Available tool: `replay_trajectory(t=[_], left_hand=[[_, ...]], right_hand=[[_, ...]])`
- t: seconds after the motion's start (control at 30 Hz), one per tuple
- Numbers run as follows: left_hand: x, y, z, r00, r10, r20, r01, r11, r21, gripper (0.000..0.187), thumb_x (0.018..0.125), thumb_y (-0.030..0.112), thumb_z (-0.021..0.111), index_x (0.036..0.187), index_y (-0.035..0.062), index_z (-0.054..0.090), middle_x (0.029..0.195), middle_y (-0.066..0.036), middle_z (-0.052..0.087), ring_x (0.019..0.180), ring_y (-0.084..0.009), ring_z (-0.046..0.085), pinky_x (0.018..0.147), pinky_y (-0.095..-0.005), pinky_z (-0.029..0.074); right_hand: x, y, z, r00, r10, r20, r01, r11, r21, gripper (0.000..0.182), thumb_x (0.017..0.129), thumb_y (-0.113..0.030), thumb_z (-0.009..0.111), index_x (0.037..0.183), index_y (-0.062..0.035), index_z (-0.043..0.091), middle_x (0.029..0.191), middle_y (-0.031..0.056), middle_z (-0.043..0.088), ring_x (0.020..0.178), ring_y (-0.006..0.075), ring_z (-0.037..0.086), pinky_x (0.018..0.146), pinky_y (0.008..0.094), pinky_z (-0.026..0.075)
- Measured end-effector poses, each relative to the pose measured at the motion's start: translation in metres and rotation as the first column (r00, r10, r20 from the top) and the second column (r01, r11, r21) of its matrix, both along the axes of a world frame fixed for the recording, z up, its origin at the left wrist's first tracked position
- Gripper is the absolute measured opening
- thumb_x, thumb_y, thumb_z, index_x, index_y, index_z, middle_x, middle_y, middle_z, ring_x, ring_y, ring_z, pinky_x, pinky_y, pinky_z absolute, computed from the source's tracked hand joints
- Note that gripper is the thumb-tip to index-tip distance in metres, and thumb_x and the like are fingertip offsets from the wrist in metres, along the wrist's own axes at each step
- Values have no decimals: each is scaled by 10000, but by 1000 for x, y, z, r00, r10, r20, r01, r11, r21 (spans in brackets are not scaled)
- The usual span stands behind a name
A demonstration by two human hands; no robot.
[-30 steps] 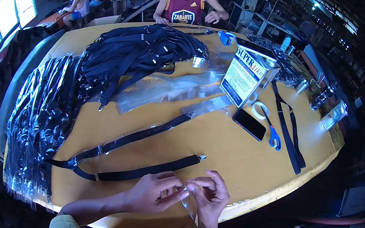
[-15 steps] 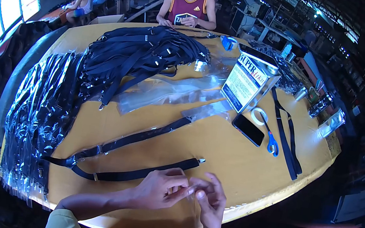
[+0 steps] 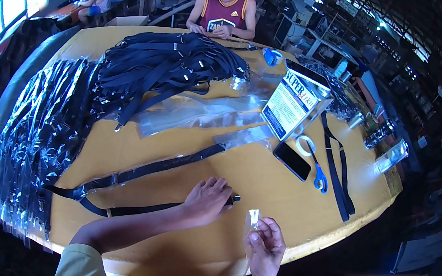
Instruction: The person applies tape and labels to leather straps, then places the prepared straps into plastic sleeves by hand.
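A pair of black suspenders lies on the table, one strap inside a clear plastic sleeve and the other strap bare. My left hand is over the clip end of the bare strap, its fingers curled down around it; the metal clip pokes out just past the fingers. The contact under the palm is hidden. My right hand pinches a narrow clear plastic sleeve between thumb and fingers, its top end upright and catching light.
Black straps are heaped at the back, with bagged ones at left. A tall can, phone, tape roll, scissors and another strap pair lie right. A person sits across the table.
My hands, close together before, have parted. The left moved forward onto the bare strap's clip end; the right shifted slightly right and down, keeping the plastic sleeve. The view shifted slightly.
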State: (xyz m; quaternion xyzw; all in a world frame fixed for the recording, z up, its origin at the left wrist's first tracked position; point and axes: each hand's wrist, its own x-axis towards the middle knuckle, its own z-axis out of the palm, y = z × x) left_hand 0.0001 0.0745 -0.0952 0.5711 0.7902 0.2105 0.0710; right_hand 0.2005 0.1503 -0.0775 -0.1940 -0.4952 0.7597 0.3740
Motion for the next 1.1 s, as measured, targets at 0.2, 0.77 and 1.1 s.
replay_trajectory(t=[0.2,0.77,1.1], left_hand=[[-3,-33,45,928,-129,350,55,976,212,365,887,191,751,1141,49,531,1074,-159,627,944,-296,675,820,-406,538],[-11,-124,116,695,-448,562,147,854,499,244,841,-6,763,1009,38,592,907,-103,709,775,-174,705,664,-279,526],[-4,-134,116,781,-350,517,60,867,495,216,824,-44,734,984,39,616,888,-98,693,747,-180,695,636,-281,513]], right_hand=[[4,4,5,1000,-1,6,0,999,51,445,878,144,634,1297,18,555,1122,131,693,946,154,668,754,273,565],[-4,-21,31,906,413,95,-420,906,60,422,852,145,700,1238,-7,620,999,52,645,941,131,645,851,284,567],[-10,-33,34,860,505,78,-508,861,22,447,876,68,726,1291,-18,583,1017,85,684,933,132,650,824,288,560]])
